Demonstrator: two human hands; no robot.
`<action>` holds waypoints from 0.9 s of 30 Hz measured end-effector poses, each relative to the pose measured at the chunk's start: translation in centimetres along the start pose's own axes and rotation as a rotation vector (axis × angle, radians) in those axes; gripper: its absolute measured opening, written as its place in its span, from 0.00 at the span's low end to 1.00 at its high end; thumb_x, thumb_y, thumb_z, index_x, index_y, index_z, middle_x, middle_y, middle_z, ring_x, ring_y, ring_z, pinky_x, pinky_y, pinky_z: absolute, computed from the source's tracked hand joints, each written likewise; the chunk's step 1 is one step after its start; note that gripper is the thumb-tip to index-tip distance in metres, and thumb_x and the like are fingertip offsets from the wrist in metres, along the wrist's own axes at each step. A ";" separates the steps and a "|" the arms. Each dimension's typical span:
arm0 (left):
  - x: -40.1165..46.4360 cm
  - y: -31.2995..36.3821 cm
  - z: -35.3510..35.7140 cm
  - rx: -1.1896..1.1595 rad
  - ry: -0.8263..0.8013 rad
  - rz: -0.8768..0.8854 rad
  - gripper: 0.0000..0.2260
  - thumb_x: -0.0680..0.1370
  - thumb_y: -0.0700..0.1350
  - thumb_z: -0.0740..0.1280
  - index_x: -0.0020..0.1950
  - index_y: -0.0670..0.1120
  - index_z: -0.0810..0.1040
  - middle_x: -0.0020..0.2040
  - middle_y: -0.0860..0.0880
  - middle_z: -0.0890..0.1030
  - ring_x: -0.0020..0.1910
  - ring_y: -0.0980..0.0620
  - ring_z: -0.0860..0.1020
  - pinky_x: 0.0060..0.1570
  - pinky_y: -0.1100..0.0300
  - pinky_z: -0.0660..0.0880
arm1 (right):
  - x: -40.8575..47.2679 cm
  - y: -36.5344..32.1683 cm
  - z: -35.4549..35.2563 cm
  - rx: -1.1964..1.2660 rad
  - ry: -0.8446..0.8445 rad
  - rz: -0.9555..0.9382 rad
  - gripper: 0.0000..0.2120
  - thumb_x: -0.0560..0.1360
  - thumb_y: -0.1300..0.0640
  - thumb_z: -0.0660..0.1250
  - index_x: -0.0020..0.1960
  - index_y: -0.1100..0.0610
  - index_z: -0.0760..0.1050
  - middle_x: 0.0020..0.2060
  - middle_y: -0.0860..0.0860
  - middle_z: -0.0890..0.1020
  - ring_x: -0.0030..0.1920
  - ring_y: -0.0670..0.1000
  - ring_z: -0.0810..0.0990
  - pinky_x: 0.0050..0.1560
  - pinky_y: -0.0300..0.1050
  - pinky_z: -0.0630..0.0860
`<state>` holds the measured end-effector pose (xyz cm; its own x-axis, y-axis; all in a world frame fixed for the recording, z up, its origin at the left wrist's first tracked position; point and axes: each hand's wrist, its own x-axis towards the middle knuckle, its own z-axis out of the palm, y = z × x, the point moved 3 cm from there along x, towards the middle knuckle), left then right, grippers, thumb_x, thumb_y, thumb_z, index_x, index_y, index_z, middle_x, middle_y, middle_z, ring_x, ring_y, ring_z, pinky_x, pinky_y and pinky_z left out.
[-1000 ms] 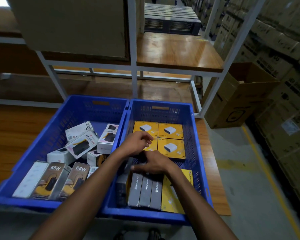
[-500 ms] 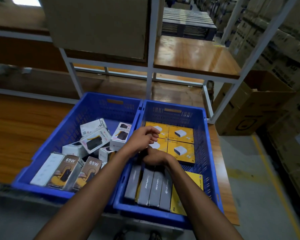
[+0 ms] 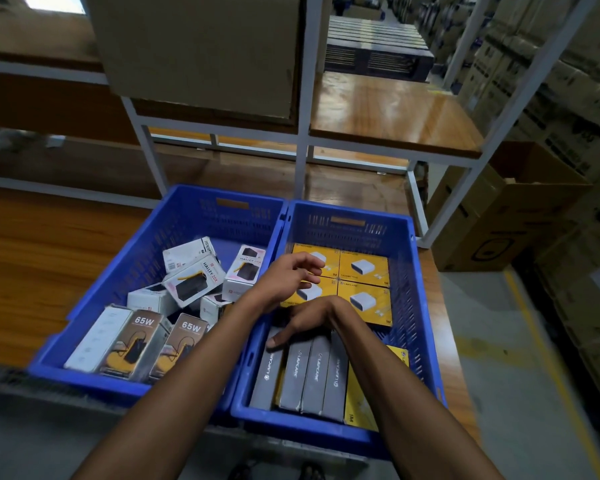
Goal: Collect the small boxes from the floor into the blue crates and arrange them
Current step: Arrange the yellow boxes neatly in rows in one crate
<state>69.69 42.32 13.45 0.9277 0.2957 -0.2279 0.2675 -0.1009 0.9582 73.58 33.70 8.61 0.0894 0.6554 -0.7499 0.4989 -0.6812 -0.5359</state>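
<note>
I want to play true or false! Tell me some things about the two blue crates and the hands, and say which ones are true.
1. Four yellow boxes lie flat in a neat square at the far end of the right crate. True.
2. The left crate is tidy, with every box in a row. False: its white boxes are jumbled and tilted.
3. The right hand rests its fingers on the grey boxes. True.
4. The left hand grips a box. False: it hovers open over the yellow boxes, holding nothing.
5. Two boxes in the left crate say 65W. True.
</note>
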 end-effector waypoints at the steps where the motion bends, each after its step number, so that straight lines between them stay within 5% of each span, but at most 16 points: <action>1: 0.0 0.0 0.0 0.003 0.001 -0.001 0.17 0.83 0.31 0.59 0.60 0.46 0.84 0.57 0.43 0.84 0.55 0.48 0.85 0.59 0.52 0.81 | 0.2 -0.1 0.1 0.016 0.000 0.003 0.56 0.63 0.29 0.79 0.81 0.53 0.62 0.77 0.48 0.70 0.76 0.51 0.68 0.77 0.52 0.65; 13: -0.2 0.1 -0.1 -0.027 -0.003 0.017 0.17 0.83 0.32 0.60 0.60 0.47 0.84 0.58 0.43 0.84 0.55 0.48 0.85 0.59 0.51 0.81 | 1.5 0.1 0.8 0.148 -0.045 0.067 0.65 0.54 0.29 0.84 0.82 0.49 0.59 0.78 0.49 0.68 0.75 0.53 0.70 0.75 0.54 0.70; 16: -0.2 0.2 -0.2 -0.052 0.005 0.028 0.15 0.84 0.33 0.59 0.61 0.45 0.83 0.58 0.42 0.83 0.55 0.49 0.84 0.59 0.52 0.81 | -0.5 0.3 -0.5 0.291 0.097 -0.058 0.61 0.58 0.36 0.86 0.81 0.52 0.58 0.77 0.50 0.70 0.74 0.51 0.71 0.74 0.53 0.72; 21: 0.2 -0.3 0.1 -0.089 0.068 0.064 0.11 0.87 0.43 0.61 0.62 0.48 0.83 0.61 0.50 0.83 0.62 0.52 0.82 0.62 0.54 0.79 | -5.9 3.8 -3.8 0.614 0.377 -0.161 0.48 0.64 0.53 0.86 0.74 0.47 0.61 0.65 0.51 0.76 0.60 0.53 0.82 0.57 0.52 0.83; 25: 0.9 -0.6 0.5 0.027 0.131 0.026 0.14 0.84 0.57 0.63 0.65 0.55 0.82 0.64 0.54 0.82 0.65 0.54 0.79 0.68 0.48 0.75 | -8.8 6.9 -4.8 0.946 0.544 -0.284 0.45 0.66 0.69 0.82 0.74 0.48 0.63 0.70 0.53 0.69 0.62 0.58 0.81 0.55 0.54 0.84; 27: 1.0 -0.3 0.8 0.069 0.126 -0.013 0.15 0.85 0.59 0.62 0.67 0.54 0.80 0.66 0.52 0.81 0.65 0.51 0.78 0.69 0.48 0.74 | -9.5 8.1 -4.7 0.986 0.615 -0.330 0.46 0.65 0.69 0.82 0.73 0.45 0.64 0.72 0.49 0.68 0.64 0.58 0.80 0.59 0.63 0.83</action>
<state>70.72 41.93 12.82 0.8852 0.4139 -0.2126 0.3008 -0.1603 0.9401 80.82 23.49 13.23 0.6109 0.7079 -0.3545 -0.2731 -0.2318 -0.9336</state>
